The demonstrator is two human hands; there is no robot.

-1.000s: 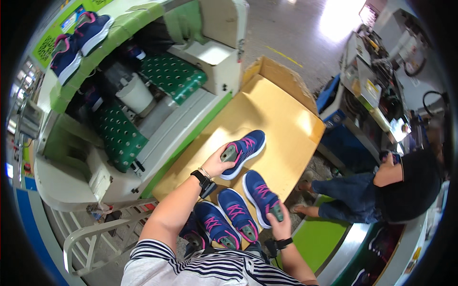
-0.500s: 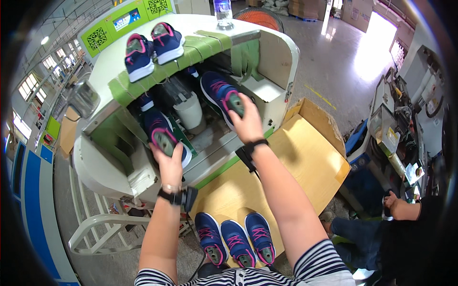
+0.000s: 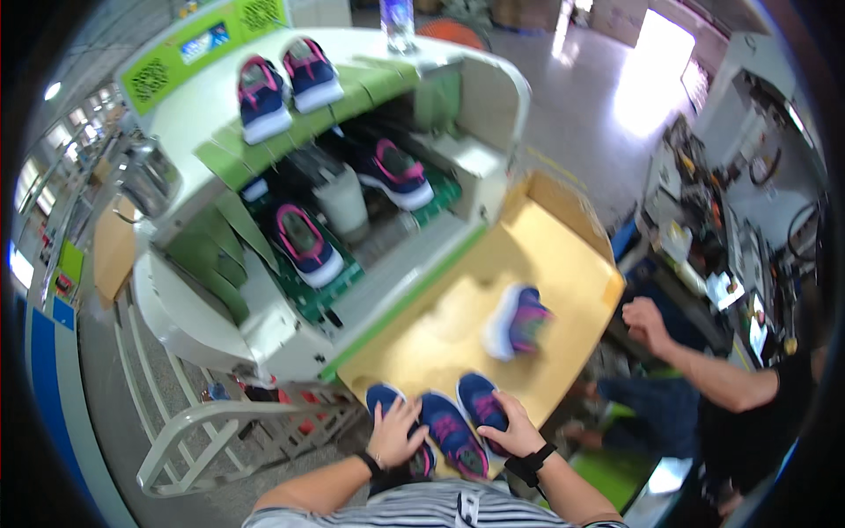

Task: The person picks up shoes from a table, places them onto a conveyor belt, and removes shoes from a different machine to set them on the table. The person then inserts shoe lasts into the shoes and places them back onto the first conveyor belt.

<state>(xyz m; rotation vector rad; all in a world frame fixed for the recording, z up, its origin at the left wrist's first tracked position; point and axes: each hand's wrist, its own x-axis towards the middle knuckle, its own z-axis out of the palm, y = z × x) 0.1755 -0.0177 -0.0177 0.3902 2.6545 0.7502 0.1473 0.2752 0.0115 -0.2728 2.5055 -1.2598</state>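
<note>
My left hand (image 3: 393,433) rests on the leftmost navy-and-pink fabric trainer (image 3: 387,407) at the near edge of the tan cardboard-coloured sloping counter (image 3: 563,255), its fingers (image 3: 407,421) spread flat over the shoe's top rather than curled round it — pressing on it, not yet lifting. My right hand (image 3: 513,429) lies on the rightmost navy trainer with pink laces (image 3: 475,400), fingers bent over its side and heel; whether they have truly closed on it I cannot tell. Between the two sits a third navy-and-pink trainer (image 3: 451,433), untouched, just beside both.

Further up the counter a fourth trainer, blurred and showing its pale sole (image 3: 518,319), lies apart from my row of three.

In the white curved machine with green padded beds (image 3: 264,326), two trainers already sit in place — one on the near-left green bed (image 3: 304,244), one on the upper-right bed (image 3: 394,172). A further pair rests on the machine's green top shelf (image 3: 280,84).

So, as I judge it, the machine's two beds are loaded, and what remains is the batch on the counter: three shoes under or beside my hands and the loose one beyond.

Another person's hand (image 3: 647,321) reaches in at the counter's right side, clear of my shoes.
</note>
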